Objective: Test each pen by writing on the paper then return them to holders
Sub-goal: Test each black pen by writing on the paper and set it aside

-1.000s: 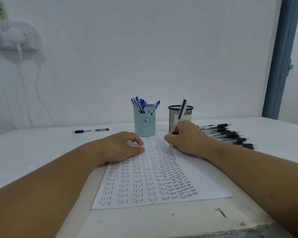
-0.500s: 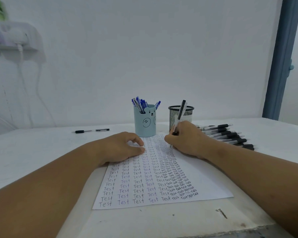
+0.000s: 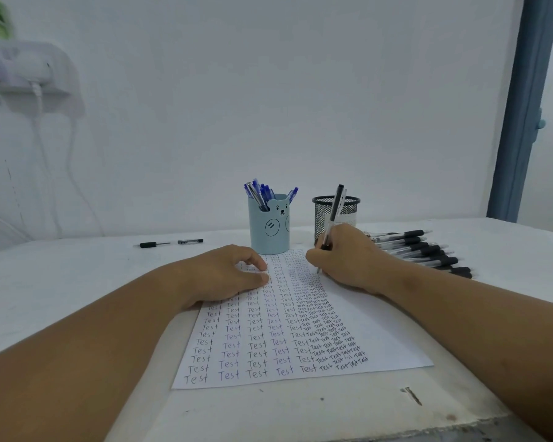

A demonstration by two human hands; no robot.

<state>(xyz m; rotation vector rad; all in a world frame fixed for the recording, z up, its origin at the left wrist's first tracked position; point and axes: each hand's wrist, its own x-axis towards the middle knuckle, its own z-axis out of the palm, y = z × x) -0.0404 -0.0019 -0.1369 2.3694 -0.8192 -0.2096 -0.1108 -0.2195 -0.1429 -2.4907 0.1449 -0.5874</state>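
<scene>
A white paper (image 3: 383, 339) covered in rows of the word "Test" lies in front of me on the table. My right hand (image 3: 345, 260) grips a black pen (image 3: 334, 208) with its tip on the paper's far right part. My left hand (image 3: 224, 272) rests on the paper's far left corner, fingers loosely curled, holding the sheet down. Behind the paper stand a light blue bear holder (image 3: 268, 228) with several blue pens and a black mesh holder (image 3: 348, 212). A pile of several black pens (image 3: 425, 250) lies to the right of my right hand.
A taken-apart black pen (image 3: 170, 243) lies on the table at the far left. A white wall stands close behind the table. A shelf with cables (image 3: 29, 78) hangs at the upper left, and a blue door frame (image 3: 521, 106) is at the right. The table's front edge is near me.
The pen in my right hand has shifted slightly as it writes at the paper's top. My left hand has stayed on the paper.
</scene>
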